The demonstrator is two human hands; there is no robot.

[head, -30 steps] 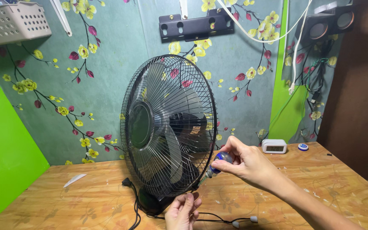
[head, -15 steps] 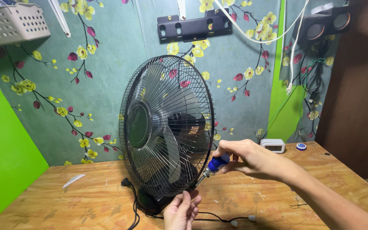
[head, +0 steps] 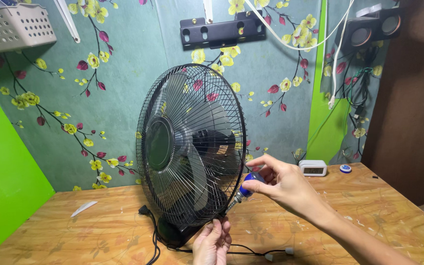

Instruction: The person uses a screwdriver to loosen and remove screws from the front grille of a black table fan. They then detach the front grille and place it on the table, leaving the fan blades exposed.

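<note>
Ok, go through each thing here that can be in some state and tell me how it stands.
Black wire-cage desk fan: upright, blades not blurred.
Blue-handled screwdriver: tip at the cage's lower rim.
Right hand: gripping the screwdriver handle.
Left hand: pinching the cage's bottom edge.
Small white digital clock: upright on the table.

Over the last second the right hand [head: 283, 184] re-gripped the blue-handled screwdriver [head: 244, 189] at the lower rim of the black table fan [head: 192, 147]: from a fingertip pinch on the handle it rolled over, knuckles up and fingers wrapped round the handle, then opened back to a fingertip hold with the index finger stretched along the top. The handle's blue end, turned toward the camera at first and fully showing at the halfway point, was again partly covered by the fingers. The left hand [head: 213, 241] below the guard crept slightly upward, its fingertips closer to the rim.
</note>
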